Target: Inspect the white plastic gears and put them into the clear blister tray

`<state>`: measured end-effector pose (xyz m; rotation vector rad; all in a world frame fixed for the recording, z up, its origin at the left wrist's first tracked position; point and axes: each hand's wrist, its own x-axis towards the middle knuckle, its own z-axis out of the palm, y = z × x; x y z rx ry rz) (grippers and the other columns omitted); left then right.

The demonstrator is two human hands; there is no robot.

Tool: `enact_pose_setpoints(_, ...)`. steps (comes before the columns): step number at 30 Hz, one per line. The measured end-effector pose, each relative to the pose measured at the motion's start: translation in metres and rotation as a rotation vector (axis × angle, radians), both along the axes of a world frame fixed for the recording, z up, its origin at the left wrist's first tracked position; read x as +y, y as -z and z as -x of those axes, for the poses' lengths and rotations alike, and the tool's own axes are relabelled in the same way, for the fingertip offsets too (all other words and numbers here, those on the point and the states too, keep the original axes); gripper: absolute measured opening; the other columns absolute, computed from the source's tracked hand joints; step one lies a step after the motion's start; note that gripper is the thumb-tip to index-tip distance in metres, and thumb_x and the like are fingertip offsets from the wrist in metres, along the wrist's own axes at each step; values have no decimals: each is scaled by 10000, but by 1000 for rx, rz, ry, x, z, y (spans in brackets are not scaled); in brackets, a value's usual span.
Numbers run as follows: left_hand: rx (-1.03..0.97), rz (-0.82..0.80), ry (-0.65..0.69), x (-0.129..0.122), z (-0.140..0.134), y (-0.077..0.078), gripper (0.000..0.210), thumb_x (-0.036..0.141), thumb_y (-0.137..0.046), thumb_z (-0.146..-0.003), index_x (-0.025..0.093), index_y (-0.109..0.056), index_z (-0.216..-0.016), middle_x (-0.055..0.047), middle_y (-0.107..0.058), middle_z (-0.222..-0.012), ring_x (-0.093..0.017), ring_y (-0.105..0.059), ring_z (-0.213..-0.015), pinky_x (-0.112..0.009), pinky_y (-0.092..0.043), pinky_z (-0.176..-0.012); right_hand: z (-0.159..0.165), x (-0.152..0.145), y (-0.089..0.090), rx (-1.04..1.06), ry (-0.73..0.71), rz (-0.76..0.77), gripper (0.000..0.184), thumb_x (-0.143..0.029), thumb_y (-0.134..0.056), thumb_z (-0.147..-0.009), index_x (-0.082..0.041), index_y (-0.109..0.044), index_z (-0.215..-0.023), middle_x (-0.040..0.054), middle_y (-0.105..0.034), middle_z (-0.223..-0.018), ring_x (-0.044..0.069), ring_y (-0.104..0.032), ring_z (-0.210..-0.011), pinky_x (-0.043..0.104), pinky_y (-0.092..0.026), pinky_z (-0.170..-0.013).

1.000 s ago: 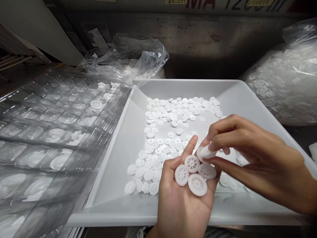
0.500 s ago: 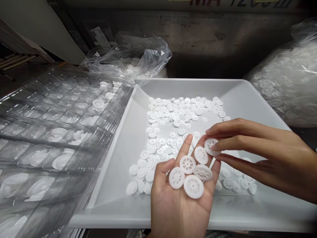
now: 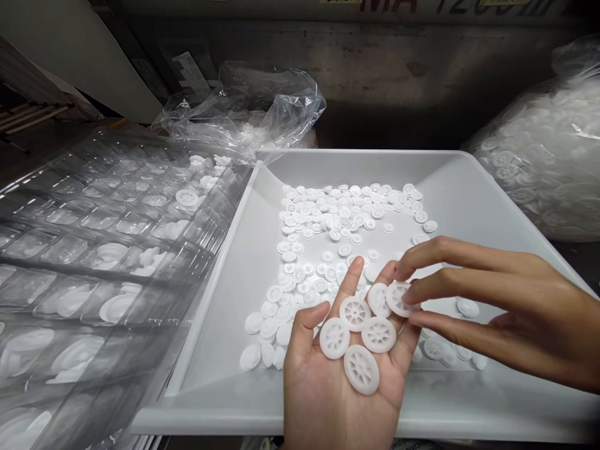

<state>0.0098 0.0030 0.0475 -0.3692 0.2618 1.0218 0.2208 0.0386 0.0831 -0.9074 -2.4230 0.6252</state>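
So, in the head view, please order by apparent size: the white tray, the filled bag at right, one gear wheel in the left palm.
1. white tray
2. filled bag, partly cut off, so unsure
3. gear wheel, smallest

Matt white plastic spoked gears (image 3: 355, 312); smooth white plastic tray (image 3: 234, 281); glossy clear plastic blister sheets (image 3: 94, 250); crinkled transparent plastic bags (image 3: 262, 112).

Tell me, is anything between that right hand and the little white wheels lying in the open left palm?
Nothing visible. The right hand already has its fingertips on one white wheel at the left hand's fingers, beside the other wheels lying on the palm, above the white tray.
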Motion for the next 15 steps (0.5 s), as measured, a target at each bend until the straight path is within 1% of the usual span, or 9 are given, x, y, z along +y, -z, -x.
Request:
enact_pose_setpoints(2,0,0,6,0,0,1,458,282,-603,-961,106,-730,-1365,-201,-767,-1374,-284,-764,-1252,-431,-570,-1147,2,-1,0,-7,-13,0,98,-241,-612,-1108,-251,-658,-1194,-6,-643,-1284,86,-612,-1225,142,-501,-989)
enact_pose_setpoints(4,-3,-18,14,0,0,1,463,280,-599,-965,109,-726,-1376,-206,-744,-1412,-284,-760,-1259,-433,-563,-1155,3,-2,-1,4,13,-13,114,-241,-608,-1107,-249,-657,-1210,5,-643,-1297,104,-610,-1230,173,-510,-994)
enact_pose_setpoints(8,-10,-73,8,-1,1,2,425,288,-582,-987,118,-761,-1334,-192,-768,-1374,-275,-782,-1214,-430,-556,-1157,6,-6,-2,27,88,-64,161,-256,-633,-1099,-265,-655,-1258,14,-608,-1331,122,-601,-1251,197,-496,-1044)
enact_pose_setpoints(11,-16,-92,22,-1,3,2,392,289,-558,-1006,137,-789,-1283,-180,-769,-1378,-239,-787,-1203,-411,-528,-1180,11,-10,1,-1,72,-102,234,-258,-651,-1093,-267,-621,-1324,24,-581,-1373,138,-556,-1302,219,-490,-1049)
enact_pose_setpoints(13,-20,-87,25,0,4,3,397,294,-563,-1003,139,-786,-1292,-188,-760,-1393,-228,-777,-1224,-401,-509,-1194,15,-12,5,-32,79,-141,201,-259,-639,-1102,-244,-616,-1300,41,-593,-1339,154,-555,-1272,257,-511,-1009)
enact_pose_setpoints(15,-16,-78,21,1,3,3,432,304,-574,-993,147,-755,-1352,-189,-752,-1408,-227,-764,-1250,-392,-504,-1197,17,-12,8,-47,100,-175,130,-263,-637,-1106,-224,-631,-1230,44,-618,-1267,157,-576,-1205,282,-524,-962)
